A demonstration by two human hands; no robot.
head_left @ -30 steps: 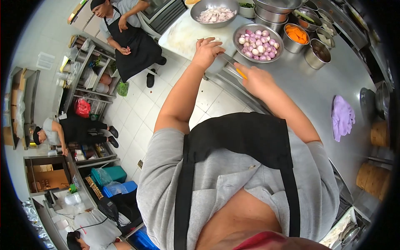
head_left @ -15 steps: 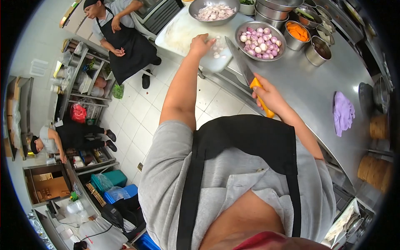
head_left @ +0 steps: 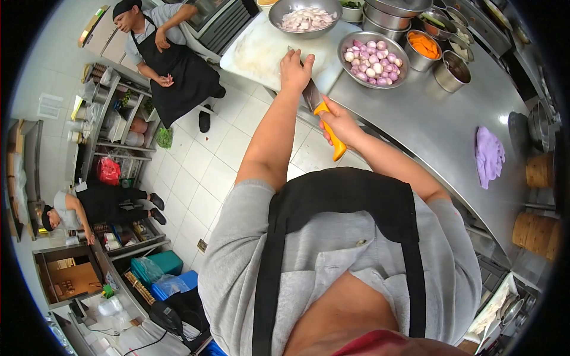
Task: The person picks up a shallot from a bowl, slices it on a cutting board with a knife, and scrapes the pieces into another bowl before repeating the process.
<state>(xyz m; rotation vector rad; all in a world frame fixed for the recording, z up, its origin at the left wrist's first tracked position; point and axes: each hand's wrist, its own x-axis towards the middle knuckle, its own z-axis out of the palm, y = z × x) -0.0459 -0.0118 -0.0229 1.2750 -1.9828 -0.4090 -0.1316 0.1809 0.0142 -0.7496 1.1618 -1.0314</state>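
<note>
- Currently the knife (head_left: pixel 320 110) sits between the two hands: orange handle in the right hand (head_left: pixel 338 121), blade running up and away toward the left hand (head_left: pixel 295 68).
- Blade tip reaches the near edge of the white cutting board (head_left: pixel 255 50); part of the blade is hidden behind the left hand.
- Right hand: fingers wrapped tight around the handle, butt of the handle sticking out below the fist, toward the body. Forearm comes in from the right, elbow bent.
- Left hand: palm down on the board's near edge, fingers together and lightly curled, touching or just beside the blade. Can't tell if anything is under the fingers. Left arm is stretched nearly straight forward.
- Just right of the board: steel bowl of peeled shallots (head_left: pixel 371 59) on the steel counter (head_left: pixel 439 124).
- Behind the board: bowl of sliced pieces (head_left: pixel 306 18).
- Further right: tub of carrot slices (head_left: pixel 423 44) and a purple cloth (head_left: pixel 490 155) lying well apart from both hands.
- One person in a black apron (head_left: pixel 172 59) stands beyond the counter's left end.
</note>
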